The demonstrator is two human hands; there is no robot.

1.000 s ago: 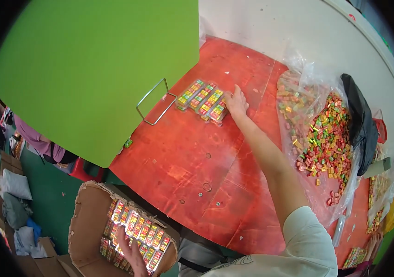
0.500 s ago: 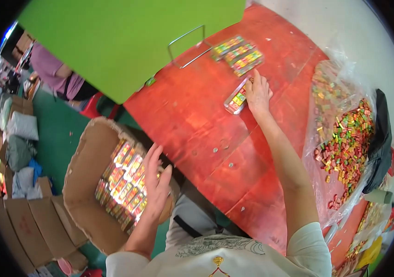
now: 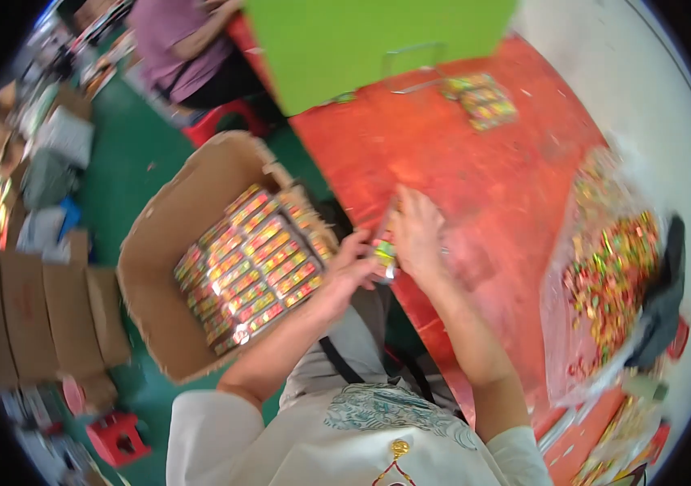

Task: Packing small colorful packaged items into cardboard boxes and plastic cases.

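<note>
Between my hands, at the table's left edge, is a clear plastic pack of colourful wrapped pieces (image 3: 385, 249), tilted and slightly blurred. My right hand (image 3: 418, 232) grips its upper right side, fingers bent over it. At its lower left end, the fingers of my left hand (image 3: 350, 266) are closed on it. Left of my hands stands a cardboard box (image 3: 148, 251) filled with rows of similar packs (image 3: 252, 263). Several more packs (image 3: 486, 103) lie together at the far end of the red table (image 3: 483, 182).
A green board (image 3: 378, 40) with a metal wire stand (image 3: 414, 69) is at the table's far side. On the right, an open plastic bag (image 3: 554, 324) spills loose wrapped pieces (image 3: 616, 267). A person in purple (image 3: 179, 49) sits beyond the box, near red stools (image 3: 117, 437) and cartons (image 3: 29, 316).
My right hand has drawn the pack from mid-table to the left edge. My left hand has moved right from over the box and taken hold of it. The view has shifted left.
</note>
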